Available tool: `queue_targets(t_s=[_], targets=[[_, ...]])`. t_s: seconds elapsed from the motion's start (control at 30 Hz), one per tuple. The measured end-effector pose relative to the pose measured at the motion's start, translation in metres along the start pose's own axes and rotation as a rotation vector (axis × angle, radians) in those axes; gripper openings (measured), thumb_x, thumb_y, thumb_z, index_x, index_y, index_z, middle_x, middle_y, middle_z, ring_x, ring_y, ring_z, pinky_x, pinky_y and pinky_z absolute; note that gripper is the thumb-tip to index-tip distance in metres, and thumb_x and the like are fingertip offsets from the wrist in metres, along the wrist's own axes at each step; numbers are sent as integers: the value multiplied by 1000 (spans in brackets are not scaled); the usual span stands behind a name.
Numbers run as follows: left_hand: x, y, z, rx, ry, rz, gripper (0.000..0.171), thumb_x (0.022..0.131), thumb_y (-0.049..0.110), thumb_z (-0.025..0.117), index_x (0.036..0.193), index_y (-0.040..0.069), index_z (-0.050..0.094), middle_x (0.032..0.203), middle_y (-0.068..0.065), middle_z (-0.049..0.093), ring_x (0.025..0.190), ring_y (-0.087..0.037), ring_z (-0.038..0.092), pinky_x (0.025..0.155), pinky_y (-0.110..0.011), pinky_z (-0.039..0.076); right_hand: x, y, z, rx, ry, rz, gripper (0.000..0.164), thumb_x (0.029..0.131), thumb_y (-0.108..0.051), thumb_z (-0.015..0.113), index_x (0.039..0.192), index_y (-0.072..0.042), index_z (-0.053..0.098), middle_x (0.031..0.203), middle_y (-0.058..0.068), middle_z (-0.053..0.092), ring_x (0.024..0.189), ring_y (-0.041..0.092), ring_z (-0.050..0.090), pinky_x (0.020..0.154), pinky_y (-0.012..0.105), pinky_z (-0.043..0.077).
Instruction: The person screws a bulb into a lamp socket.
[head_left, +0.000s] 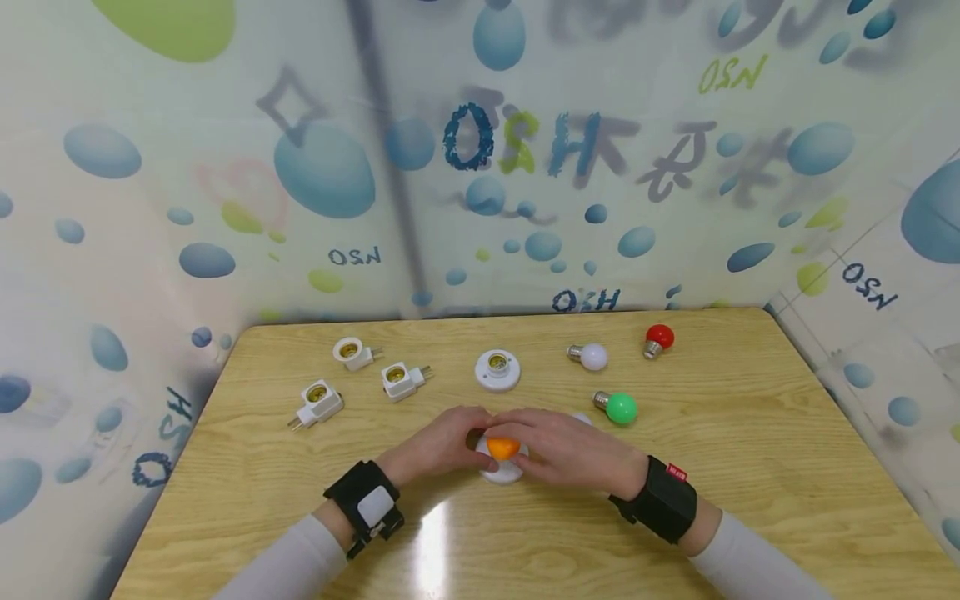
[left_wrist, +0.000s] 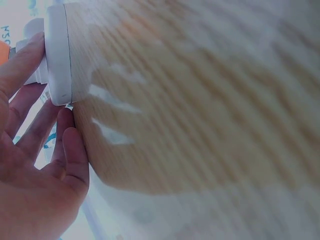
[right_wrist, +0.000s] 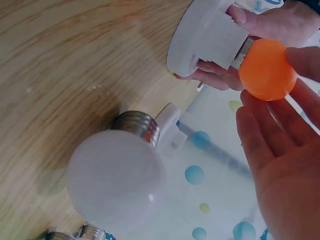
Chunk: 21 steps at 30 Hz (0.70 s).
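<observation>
An orange light bulb (head_left: 503,448) sits with its metal base in a round white lamp socket (head_left: 504,476) near the middle of the table. My left hand (head_left: 453,437) grips the socket by its side; in the left wrist view the fingers (left_wrist: 25,65) lie along the socket's white body (left_wrist: 59,55). Thumb and fingers of my right hand (head_left: 562,450) pinch the orange globe (right_wrist: 267,70). A strip of metal thread (right_wrist: 243,52) shows between globe and socket. Beside the right hand lies a white bulb (right_wrist: 117,180), mostly hidden behind that hand in the head view.
Another round socket (head_left: 497,370) stands farther back. To the left lie three white plug-in sockets (head_left: 401,381). A green bulb (head_left: 622,408), a white bulb (head_left: 594,357) and a red bulb (head_left: 660,337) lie at the right. A patterned cloth wall (head_left: 480,250) rises behind the table.
</observation>
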<state>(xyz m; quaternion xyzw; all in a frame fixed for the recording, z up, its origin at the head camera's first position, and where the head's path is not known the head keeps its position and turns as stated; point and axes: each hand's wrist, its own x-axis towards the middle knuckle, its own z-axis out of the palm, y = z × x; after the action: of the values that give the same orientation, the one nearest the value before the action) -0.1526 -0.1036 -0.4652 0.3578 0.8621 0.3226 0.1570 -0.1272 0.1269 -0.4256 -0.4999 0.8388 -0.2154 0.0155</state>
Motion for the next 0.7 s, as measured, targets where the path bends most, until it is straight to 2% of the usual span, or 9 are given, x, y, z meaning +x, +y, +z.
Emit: queue_targets(t_s=[0.13,0.43,0.6,0.7], targets=[[0,0,1,7,13,11,38,79,34,77,111,17,66,99,12,62,89,-10,54,83,-27,45,1,2,2,18,36,-3,33,93,-26,63,125,-16,61,125,-7,57,108,5,51,93,24,45],[1,0,-1,3,19,16,33,78,33,78,105,17,65,94,12,60,84,-10,53,76,-25,45,3,5,7,-79,98,12,36,89,-41,64,115,-17,61,111,-7,56,95,5,49,84,19,46],[1,0,0,0,17,15,32,79,32,78,104,17,65,94,12,60,85,-10,53,78,-25,45,4,4,8,-84,106,35,39,88,-46,63,113,-16,61,108,-7,55,92,5,48,81,18,46],[0,0,2,-1,23,24,33,79,33,78,105,17,66,94,12,61,85,-10,54,79,-26,45,3,4,9,-73,101,47,45,88,-50,62,117,-16,60,112,-7,55,96,5,49,84,20,46]])
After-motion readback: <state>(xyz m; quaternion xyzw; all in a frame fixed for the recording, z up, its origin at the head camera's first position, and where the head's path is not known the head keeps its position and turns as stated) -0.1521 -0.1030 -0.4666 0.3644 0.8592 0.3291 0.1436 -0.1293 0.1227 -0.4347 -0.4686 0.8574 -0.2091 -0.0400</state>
